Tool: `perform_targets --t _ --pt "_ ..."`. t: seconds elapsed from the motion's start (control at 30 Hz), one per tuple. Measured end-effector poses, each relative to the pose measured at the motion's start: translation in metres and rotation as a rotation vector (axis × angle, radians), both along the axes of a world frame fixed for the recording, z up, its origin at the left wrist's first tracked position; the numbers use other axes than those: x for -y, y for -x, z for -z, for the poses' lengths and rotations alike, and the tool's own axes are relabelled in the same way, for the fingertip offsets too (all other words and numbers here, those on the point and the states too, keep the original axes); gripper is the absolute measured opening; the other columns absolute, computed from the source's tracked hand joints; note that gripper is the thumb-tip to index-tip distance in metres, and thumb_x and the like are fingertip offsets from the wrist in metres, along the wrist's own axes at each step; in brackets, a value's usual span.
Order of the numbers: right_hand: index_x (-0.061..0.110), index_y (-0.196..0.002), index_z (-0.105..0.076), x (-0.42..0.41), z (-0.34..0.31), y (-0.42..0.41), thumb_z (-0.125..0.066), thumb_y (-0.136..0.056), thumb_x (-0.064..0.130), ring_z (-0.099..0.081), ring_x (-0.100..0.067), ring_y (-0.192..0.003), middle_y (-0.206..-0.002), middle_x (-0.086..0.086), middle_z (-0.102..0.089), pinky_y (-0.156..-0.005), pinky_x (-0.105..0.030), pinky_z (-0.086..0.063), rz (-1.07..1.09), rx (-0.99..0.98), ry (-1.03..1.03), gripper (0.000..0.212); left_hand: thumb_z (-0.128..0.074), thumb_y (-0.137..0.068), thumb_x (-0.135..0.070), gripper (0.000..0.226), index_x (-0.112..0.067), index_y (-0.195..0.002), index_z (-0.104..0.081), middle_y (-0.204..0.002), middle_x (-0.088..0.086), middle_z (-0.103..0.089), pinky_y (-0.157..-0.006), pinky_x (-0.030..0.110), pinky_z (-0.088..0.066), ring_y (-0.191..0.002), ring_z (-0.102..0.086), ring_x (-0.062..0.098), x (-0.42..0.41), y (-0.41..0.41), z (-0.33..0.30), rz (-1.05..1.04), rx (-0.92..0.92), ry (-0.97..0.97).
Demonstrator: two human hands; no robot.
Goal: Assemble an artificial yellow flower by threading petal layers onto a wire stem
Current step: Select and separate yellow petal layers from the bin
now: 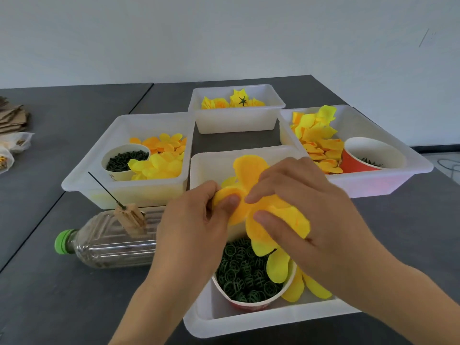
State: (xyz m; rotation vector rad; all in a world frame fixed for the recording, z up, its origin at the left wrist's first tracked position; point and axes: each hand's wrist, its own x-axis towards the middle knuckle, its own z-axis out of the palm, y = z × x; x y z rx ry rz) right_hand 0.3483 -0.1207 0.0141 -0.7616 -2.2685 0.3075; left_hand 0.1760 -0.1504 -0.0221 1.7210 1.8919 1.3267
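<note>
Both my hands hold a large yellow-orange petal layer [249, 178] above the near white bin [211, 317]. My left hand [191, 220] pinches one petal at its left edge between thumb and fingers. My right hand [298, 202] pinches the layer from the right, thumb on a lower petal. Below them a red paper cup [251, 303] full of green ring-shaped parts [241, 270] lies tilted in the bin. A thin dark wire stem [104, 188] stands slanted in a cardboard piece [130, 217] on a lying plastic bottle [109, 242].
A left bin [82, 180] holds yellow petals and a cup of dark green pieces [125, 159]. A right bin [408, 180] holds petals and a red cup [373, 155]. A far bin [236, 120] holds finished yellow flowers. Cardboard scraps [12, 115] lie at the far left.
</note>
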Motion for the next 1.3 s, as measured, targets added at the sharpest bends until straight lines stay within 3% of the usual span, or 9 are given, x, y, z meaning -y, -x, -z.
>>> perform_targets --t 0.2,0.33,0.5,0.6,0.7,0.8,0.97,1.1,1.3 --pt "0.03 -0.104 -0.061 -0.002 0.004 0.002 -0.069 -0.078 0.037 -0.048 -0.009 -0.099 -0.102 0.015 -0.052 -0.083 -0.019 -0.038 0.008 0.019 0.122 0.028 -0.042 -0.09 -0.064 0.044 -0.033 -0.058 -0.04 -0.05 -0.01 -0.039 -0.047 0.023 -0.026 -0.049 -0.031 0.009 0.002 -0.008 -0.006 0.052 0.029 -0.034" --pt "0.032 -0.1 -0.056 0.0 0.007 0.002 -0.071 -0.073 0.038 -0.049 -0.005 -0.094 -0.093 0.02 -0.053 -0.077 -0.011 -0.038 0.038 -0.069 0.2 0.031 -0.049 -0.088 -0.062 0.051 -0.022 -0.058 -0.04 -0.051 -0.008 -0.034 -0.047 0.023 -0.024 -0.05 -0.029 0.007 0.003 -0.012 -0.005 0.091 0.103 -0.048" --pt "0.037 -0.108 -0.055 0.002 0.005 0.003 -0.067 -0.076 0.031 -0.053 -0.013 -0.086 -0.089 0.012 -0.056 -0.071 -0.019 -0.044 0.003 -0.203 0.35 0.035 -0.053 -0.08 -0.065 0.057 -0.013 -0.059 -0.045 -0.051 -0.006 -0.031 -0.046 0.02 -0.022 -0.05 -0.027 0.007 0.003 -0.015 -0.009 0.169 0.202 -0.079" --pt "0.029 -0.094 -0.063 0.001 0.004 0.004 -0.069 -0.08 0.025 -0.051 -0.016 -0.078 -0.08 0.006 -0.054 -0.067 -0.025 -0.044 -0.035 -0.241 0.361 0.015 -0.053 -0.077 -0.067 0.064 -0.006 -0.057 -0.045 -0.051 -0.003 -0.027 -0.046 0.02 -0.019 -0.049 -0.025 0.008 0.002 -0.014 -0.01 0.225 0.221 -0.086" --pt "0.021 -0.072 -0.06 -0.005 0.003 -0.001 -0.073 -0.08 0.021 -0.049 -0.01 -0.065 -0.067 0.007 -0.054 -0.06 -0.019 -0.041 -0.019 -0.376 0.458 0.016 -0.057 -0.072 -0.074 0.073 -0.004 -0.055 -0.041 -0.051 0.004 -0.026 -0.047 0.02 -0.02 -0.049 -0.024 0.009 0.003 -0.012 -0.011 0.262 0.246 -0.079" --pt "0.02 -0.066 -0.058 -0.016 -0.001 -0.013 -0.067 -0.074 0.025 -0.044 -0.008 -0.058 -0.06 0.005 -0.049 -0.055 -0.014 -0.038 0.003 -0.551 0.611 0.013 -0.059 -0.073 -0.07 0.059 -0.021 -0.051 -0.034 -0.046 -0.013 -0.028 -0.045 0.012 -0.021 -0.042 -0.026 0.002 0.004 -0.007 -0.013 0.281 0.316 -0.084" --pt "0.008 -0.083 -0.056 -0.048 -0.003 -0.04 -0.057 -0.082 0.024 -0.044 -0.016 -0.062 -0.068 -0.006 -0.047 -0.063 -0.026 -0.04 0.025 -0.865 0.844 0.016 -0.057 -0.082 -0.062 0.058 -0.017 -0.052 -0.035 -0.05 -0.009 -0.028 -0.046 0.018 -0.021 -0.047 -0.025 0.006 0.002 0.011 -0.003 0.183 0.33 -0.065" --pt "0.021 -0.072 -0.064 -0.074 -0.001 -0.053 -0.059 -0.093 0.018 -0.046 -0.004 -0.055 -0.058 0.01 -0.054 -0.056 -0.016 -0.038 0.343 -0.4 0.567 0.021 -0.047 -0.093 -0.055 0.049 -0.023 -0.056 -0.051 -0.048 -0.012 -0.036 -0.046 0.017 -0.028 -0.045 -0.031 0.002 0.001 0.028 0.005 0.077 0.302 -0.012" --pt "0.03 -0.07 -0.061 -0.082 0.016 -0.021 -0.067 -0.087 0.028 -0.047 -0.005 -0.064 -0.067 0.009 -0.052 -0.054 -0.019 -0.028 0.346 0.309 0.379 0.017 -0.056 -0.095 -0.024 0.024 -0.031 -0.076 -0.07 -0.056 -0.018 -0.062 -0.047 0.007 -0.038 -0.045 -0.046 -0.005 -0.001 0.039 0.006 0.112 0.321 0.102"
